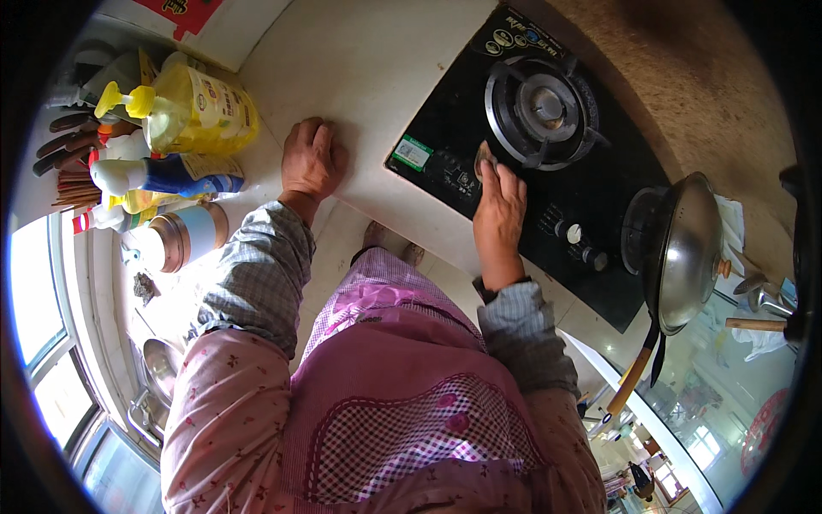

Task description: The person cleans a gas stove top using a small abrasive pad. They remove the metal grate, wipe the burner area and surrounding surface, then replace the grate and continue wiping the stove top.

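Note:
My left hand (313, 156) rests with curled fingers on the pale countertop (359, 77), right of a large pump bottle of yellow liquid (205, 106). It appears to hold nothing. My right hand (501, 199) is over the black glass gas hob (443, 128), its fingers pinching a small brownish piece (483, 159) against the surface; what it is cannot be told. That piece lies just beside the near burner (546, 112). Two control knobs (581, 244) sit to the right of my right hand.
A lidded wok (687, 254) stands on the far-right burner, its wooden handle (629, 382) sticking out toward me. Left of my left hand are a blue spray bottle (192, 175), a copper-coloured canister (186, 236), dark-handled utensils (67, 141) and chopsticks (78, 188). Metal utensils (764, 295) lie beyond the wok.

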Demonstrator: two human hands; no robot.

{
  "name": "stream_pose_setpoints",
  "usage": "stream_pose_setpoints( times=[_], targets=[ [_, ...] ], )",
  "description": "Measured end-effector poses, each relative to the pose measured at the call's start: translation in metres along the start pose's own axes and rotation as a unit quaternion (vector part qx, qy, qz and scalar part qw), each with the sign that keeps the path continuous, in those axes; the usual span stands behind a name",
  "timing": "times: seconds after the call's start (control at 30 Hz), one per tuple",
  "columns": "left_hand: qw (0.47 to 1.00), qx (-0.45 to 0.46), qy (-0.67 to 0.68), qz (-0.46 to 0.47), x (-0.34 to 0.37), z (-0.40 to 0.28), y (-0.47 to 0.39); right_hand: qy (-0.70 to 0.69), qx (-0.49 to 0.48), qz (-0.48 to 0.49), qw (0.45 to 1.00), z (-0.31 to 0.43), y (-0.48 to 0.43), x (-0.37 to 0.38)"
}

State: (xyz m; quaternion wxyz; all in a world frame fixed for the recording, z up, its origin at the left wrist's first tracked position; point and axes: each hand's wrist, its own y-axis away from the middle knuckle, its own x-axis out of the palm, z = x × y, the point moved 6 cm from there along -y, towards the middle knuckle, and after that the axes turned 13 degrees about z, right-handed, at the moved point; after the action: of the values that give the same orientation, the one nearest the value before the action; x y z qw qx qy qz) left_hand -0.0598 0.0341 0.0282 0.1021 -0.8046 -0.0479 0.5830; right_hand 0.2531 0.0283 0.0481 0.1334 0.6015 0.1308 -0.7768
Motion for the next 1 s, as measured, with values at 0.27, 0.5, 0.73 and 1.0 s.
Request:
stream_pose_setpoints(
  times=[0.27, 0.5, 0.73, 1.0],
  targets=[
    [1.000, 0.000, 0.018, -0.002, 0.001, 0.002, 0.002, 0.061, 0.092, -0.025, 0.994, -0.022, 0.018, -0.012],
    [1.000, 0.011, 0.013, -0.001, -0.002, 0.001, 0.000, 0.018, -0.022, 0.035, 0.999, 0.002, -0.008, 0.007],
    [1.000, -0.001, 0.011, 0.003, -0.002, 0.000, -0.001, 0.041, 0.073, -0.006, 0.996, -0.013, 0.003, 0.007],
    [0.999, -0.004, 0.016, 0.030, 0.000, 0.000, -0.002, 0.016, 0.052, -0.069, 0.996, -0.003, -0.004, 0.004]
  ],
)
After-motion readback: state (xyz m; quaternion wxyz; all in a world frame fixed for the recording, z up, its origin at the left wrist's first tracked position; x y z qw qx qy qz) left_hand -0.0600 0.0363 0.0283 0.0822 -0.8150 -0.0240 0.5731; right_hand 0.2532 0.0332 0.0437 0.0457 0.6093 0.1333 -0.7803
